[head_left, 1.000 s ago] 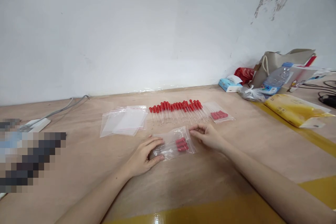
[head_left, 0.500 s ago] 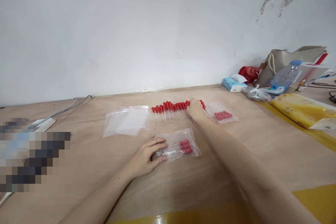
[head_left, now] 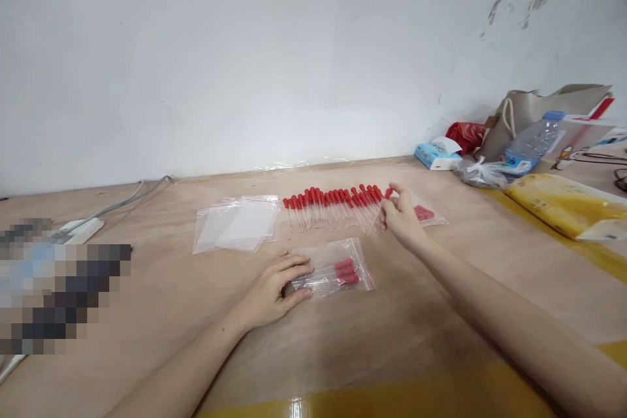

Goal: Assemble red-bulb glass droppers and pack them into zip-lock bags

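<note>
My left hand [head_left: 274, 290] lies on the table with fingers and thumb apart, their tips on the left end of a clear zip bag [head_left: 321, 255]. Inside that bag are glass droppers with red rubber bulbs [head_left: 345, 270]. My right hand [head_left: 401, 215] pinches a single dropper [head_left: 388, 193], its red bulb up and its thin tube slanting down to the left. Beside it runs a row of several loose droppers [head_left: 321, 199], bulbs toward the wall. Partly hidden behind my right hand is another clear bag [head_left: 435, 217] with red-bulbed droppers.
Flat zip bags [head_left: 238, 225] lie in a pile left of the row. At the right stand a tissue pack [head_left: 437, 155], a plastic bottle [head_left: 533, 140] and a yellow packet [head_left: 563, 206]. A grey cable [head_left: 122, 201] and power strip [head_left: 83, 232] are at the left.
My right hand has moved from the row to the right and now shows a dropper between its fingers. The left hand stays where it was on the bag.
</note>
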A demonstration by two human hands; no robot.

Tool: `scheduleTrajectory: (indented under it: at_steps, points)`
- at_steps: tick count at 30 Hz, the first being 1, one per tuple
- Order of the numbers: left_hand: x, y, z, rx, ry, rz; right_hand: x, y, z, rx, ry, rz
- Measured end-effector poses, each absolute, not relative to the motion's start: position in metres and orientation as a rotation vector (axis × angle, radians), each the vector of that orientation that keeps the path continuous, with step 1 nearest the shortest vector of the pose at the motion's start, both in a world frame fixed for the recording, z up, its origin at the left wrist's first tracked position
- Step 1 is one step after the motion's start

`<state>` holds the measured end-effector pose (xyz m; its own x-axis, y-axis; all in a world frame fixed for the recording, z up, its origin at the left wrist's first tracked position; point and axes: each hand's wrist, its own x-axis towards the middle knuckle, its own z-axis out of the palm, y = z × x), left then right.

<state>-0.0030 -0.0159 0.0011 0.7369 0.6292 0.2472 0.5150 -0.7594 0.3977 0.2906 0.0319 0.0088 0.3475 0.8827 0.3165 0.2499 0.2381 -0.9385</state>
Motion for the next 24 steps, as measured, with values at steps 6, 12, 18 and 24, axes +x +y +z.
scheduleTrajectory:
  at_steps: [6, 12, 18, 24]
  points:
    - [-0.002, -0.018, 0.004, 2.626, 0.918, 0.539, 0.283, -0.015, -0.014, -1.194, -0.947, 0.796]
    - [-0.003, -0.020, 0.005, 2.618, 0.982, 0.520, 0.268, -0.019, -0.019, -1.103, -0.898, 1.000]
    - [-0.003, -0.022, 0.007, 2.603, 0.979, 0.538, 0.264, -0.027, -0.023, -1.086, -1.140, 1.182]
    - [-0.002, -0.022, 0.006, 2.591, 1.013, 0.521, 0.266, -0.028, -0.023, -1.131, -1.437, 1.065]
